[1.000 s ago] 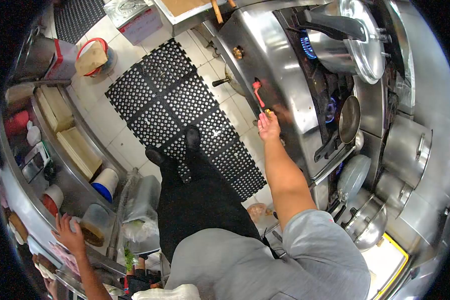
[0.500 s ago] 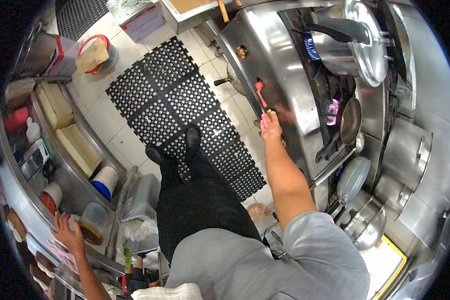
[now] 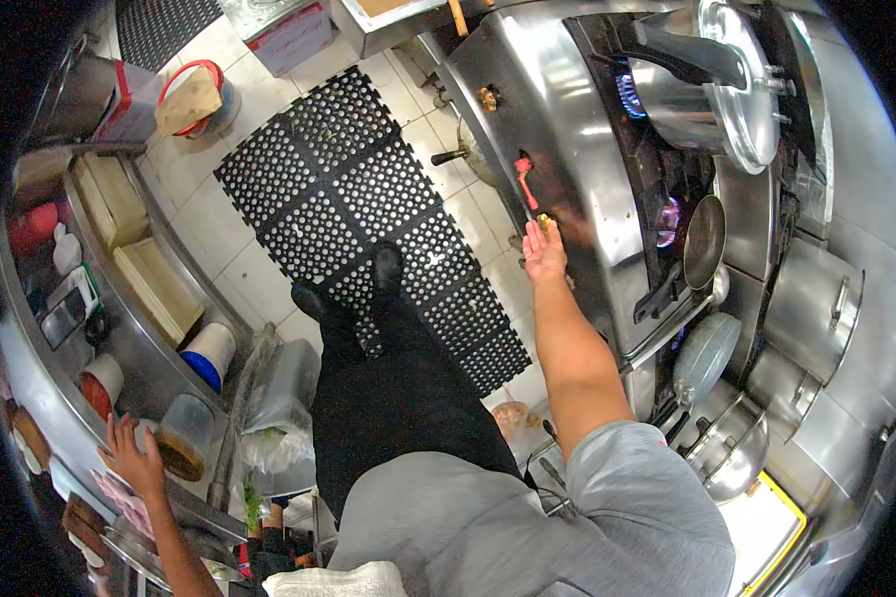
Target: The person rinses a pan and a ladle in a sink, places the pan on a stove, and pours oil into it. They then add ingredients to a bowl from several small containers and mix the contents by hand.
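Observation:
Palm up, my right hand (image 3: 545, 255) reaches to the stove's dark front panel (image 3: 508, 134). Its thumb and index finger meet at a small brass-coloured knob (image 3: 546, 222), while the other fingers lie stretched alongside. Just above the fingertips, a red lever-like handle (image 3: 527, 184) sticks out of the panel. Another brass fitting (image 3: 488, 99) sits higher up. A small frying pan (image 3: 704, 242) stands beside a lit burner (image 3: 669, 221). My left hand is out of view.
A pressure cooker (image 3: 687, 109) stands over a blue flame. At the lower left, another person's hand (image 3: 137, 460) is spread above the steel counter near a plastic tub (image 3: 184, 438). A perforated black mat (image 3: 343, 189) covers the tiles. A red-rimmed bucket (image 3: 197, 104) stands at the upper left.
The view has shifted slightly. My right hand stays at the brass knob, its fingers slightly changed in pose. The flame near the frying pan looks bluer and larger.

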The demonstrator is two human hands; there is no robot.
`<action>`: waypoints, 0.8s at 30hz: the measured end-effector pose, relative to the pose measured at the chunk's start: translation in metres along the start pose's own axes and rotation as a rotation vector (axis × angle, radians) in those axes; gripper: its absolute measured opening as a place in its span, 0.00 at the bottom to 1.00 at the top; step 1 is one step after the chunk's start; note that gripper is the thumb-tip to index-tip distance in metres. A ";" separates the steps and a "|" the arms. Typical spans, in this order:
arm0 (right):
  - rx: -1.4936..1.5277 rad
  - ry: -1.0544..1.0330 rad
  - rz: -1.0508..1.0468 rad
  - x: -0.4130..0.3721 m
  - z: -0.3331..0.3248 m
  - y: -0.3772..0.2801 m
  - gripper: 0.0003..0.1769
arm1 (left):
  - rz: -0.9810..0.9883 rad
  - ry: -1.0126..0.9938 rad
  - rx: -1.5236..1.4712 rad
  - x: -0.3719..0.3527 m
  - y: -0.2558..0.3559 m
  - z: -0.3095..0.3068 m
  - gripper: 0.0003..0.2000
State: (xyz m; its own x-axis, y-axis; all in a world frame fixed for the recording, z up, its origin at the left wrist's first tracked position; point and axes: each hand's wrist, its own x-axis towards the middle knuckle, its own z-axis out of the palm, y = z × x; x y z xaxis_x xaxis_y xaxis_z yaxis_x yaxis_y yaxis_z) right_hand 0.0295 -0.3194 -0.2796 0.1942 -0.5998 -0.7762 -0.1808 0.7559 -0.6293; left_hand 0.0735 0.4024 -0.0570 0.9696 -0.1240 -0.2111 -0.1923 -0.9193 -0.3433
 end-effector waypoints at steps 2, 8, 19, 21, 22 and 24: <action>-0.001 -0.018 0.011 0.002 -0.002 0.000 0.20 | -0.001 0.015 0.004 0.001 0.002 0.000 0.08; 0.004 -0.010 0.008 0.002 -0.001 0.002 0.20 | 0.000 0.018 0.002 0.002 0.002 -0.002 0.08; -0.008 0.029 -0.019 0.001 0.002 0.002 0.20 | -0.012 0.009 -0.001 0.002 0.003 -0.001 0.08; -0.008 0.041 -0.017 -0.001 0.005 0.002 0.19 | -0.011 0.019 0.006 0.001 0.001 0.001 0.08; -0.008 0.054 -0.017 -0.001 0.005 0.001 0.19 | -0.011 0.017 0.007 0.001 0.000 0.001 0.08; -0.012 0.054 -0.014 -0.002 0.006 0.001 0.20 | -0.010 0.011 0.012 0.002 0.002 -0.001 0.08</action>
State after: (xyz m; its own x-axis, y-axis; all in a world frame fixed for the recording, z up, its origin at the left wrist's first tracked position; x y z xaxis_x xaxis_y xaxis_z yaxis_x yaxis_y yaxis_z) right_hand 0.0345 -0.3161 -0.2787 0.1441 -0.6239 -0.7681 -0.1903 0.7443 -0.6402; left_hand 0.0754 0.4006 -0.0574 0.9731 -0.1191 -0.1974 -0.1844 -0.9159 -0.3566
